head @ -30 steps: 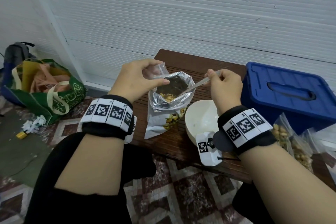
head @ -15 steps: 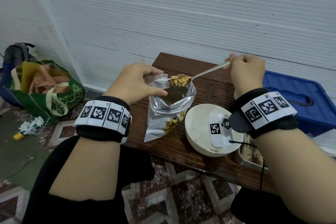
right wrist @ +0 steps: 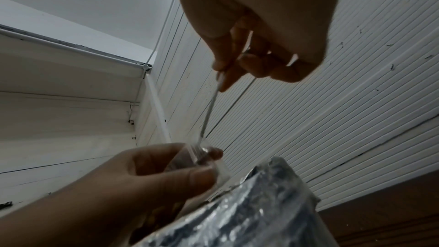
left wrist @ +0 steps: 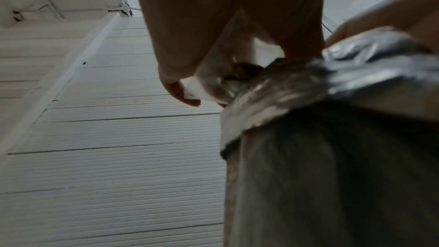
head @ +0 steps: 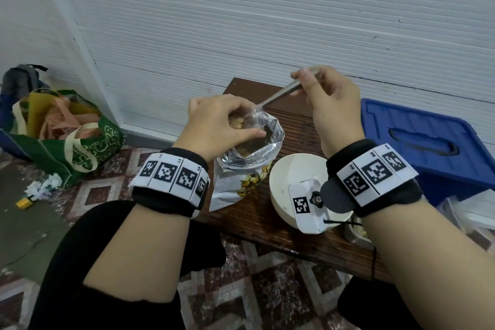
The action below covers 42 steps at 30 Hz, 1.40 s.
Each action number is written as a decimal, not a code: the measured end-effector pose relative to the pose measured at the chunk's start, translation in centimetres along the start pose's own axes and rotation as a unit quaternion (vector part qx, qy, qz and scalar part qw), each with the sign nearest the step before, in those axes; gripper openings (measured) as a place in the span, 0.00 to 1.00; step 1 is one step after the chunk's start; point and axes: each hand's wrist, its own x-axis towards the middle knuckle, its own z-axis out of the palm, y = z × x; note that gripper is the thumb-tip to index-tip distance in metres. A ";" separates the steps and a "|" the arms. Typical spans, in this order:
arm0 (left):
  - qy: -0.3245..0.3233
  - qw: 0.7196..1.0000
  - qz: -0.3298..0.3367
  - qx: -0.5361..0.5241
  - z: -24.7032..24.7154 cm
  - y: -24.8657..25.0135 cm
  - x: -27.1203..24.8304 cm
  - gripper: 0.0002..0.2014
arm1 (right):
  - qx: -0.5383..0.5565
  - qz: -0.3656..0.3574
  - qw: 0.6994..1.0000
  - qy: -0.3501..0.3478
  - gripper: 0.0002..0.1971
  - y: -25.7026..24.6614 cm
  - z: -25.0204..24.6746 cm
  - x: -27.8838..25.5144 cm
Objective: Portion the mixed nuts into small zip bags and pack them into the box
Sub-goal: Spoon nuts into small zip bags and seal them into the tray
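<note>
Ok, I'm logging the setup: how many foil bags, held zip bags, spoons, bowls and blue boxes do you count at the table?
foil bag: 1
zip bag, held: 1
spoon: 1
bowl: 1
blue box: 1
Total: 5

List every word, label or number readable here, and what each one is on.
No text can be read with confidence.
Green tote bag: pale lettering, too distorted to read.
Wristbands: square coded markers, tiny characters too small.
Foil nut bag: only a picture of nuts.

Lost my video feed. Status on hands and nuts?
Left hand holds small zip bag open over foil pouch. Right hand tips spoon in. Nothing blocking.
</note>
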 end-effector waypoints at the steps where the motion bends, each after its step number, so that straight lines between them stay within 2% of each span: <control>1: 0.010 1.000 0.000 -0.027 0.1 -0.3 0.1 0.24 | 0.016 -0.027 1.000 -0.002 0.07 -0.2 -0.1 -0.2; 4: 0.038 0.996 -0.032 -0.068 0.0 -1.1 0.2 0.23 | 0.034 -0.093 0.994 0.037 0.06 -0.4 -0.3 -0.6; 6: 0.055 0.994 -0.053 -0.076 -0.2 -1.6 0.2 0.24 | 0.042 -0.111 0.989 0.084 0.07 -0.3 -0.6 -0.6; 10: 0.069 0.990 -0.085 -0.087 -0.9 -2.0 -0.1 0.18 | 0.049 -0.097 0.977 0.185 0.10 0.5 -1.2 -0.4; 13: 0.080 0.989 -0.079 -0.092 -1.4 -1.9 -0.3 0.12 | 0.008 -0.071 0.977 0.201 0.11 1.3 -1.3 -0.7; 15: 0.068 0.991 -0.069 -0.088 -1.4 -1.8 -0.3 0.13 | -0.033 -0.058 0.985 0.162 0.10 1.9 -1.1 -1.0; 17: 0.041 0.994 -0.065 -0.083 -1.3 -1.7 -0.4 0.14 | -0.082 -0.056 0.991 0.095 0.07 2.5 -0.6 -1.6; 19: 0.022 0.995 -0.063 -0.077 -1.1 -1.6 -0.4 0.14 | -0.125 -0.084 0.988 0.028 0.05 3.1 0.0 -2.3; 21: 0.020 0.995 -0.058 -0.080 -1.1 -1.7 -0.3 0.15 | -0.198 -0.142 0.970 -0.022 0.06 3.8 0.5 -2.7; 23: 0.022 0.995 -0.056 -0.079 -1.1 -1.7 -0.3 0.14 | -0.287 -0.193 0.935 -0.078 0.06 4.4 1.0 -3.0; 25: 0.020 0.995 -0.057 -0.078 -1.2 -1.6 -0.3 0.13 | -0.329 -0.206 0.914 -0.119 0.05 4.9 1.4 -3.4; 27: 0.016 0.995 -0.060 -0.077 -1.1 -1.7 -0.3 0.15 | -0.332 -0.185 0.916 -0.126 0.07 5.0 1.6 -3.7; 30: 0.015 0.996 -0.062 -0.068 -1.3 -1.5 -0.4 0.15 | -0.286 -0.104 0.945 -0.121 0.09 4.5 1.8 -3.7; 34: 0.014 0.995 -0.066 -0.079 -1.4 -1.2 -0.5 0.13 | -0.201 0.023 0.978 -0.051 0.12 3.7 1.4 -3.0; 39: 0.007 0.995 -0.060 -0.079 -1.4 -1.2 -0.4 0.17 | -0.119 0.131 0.983 0.057 0.13 3.6 0.6 -1.7; 42: 0.010 0.995 -0.062 -0.076 -1.6 -1.3 -0.4 0.20 | -0.085 0.173 0.977 0.095 0.14 3.9 0.0 -0.9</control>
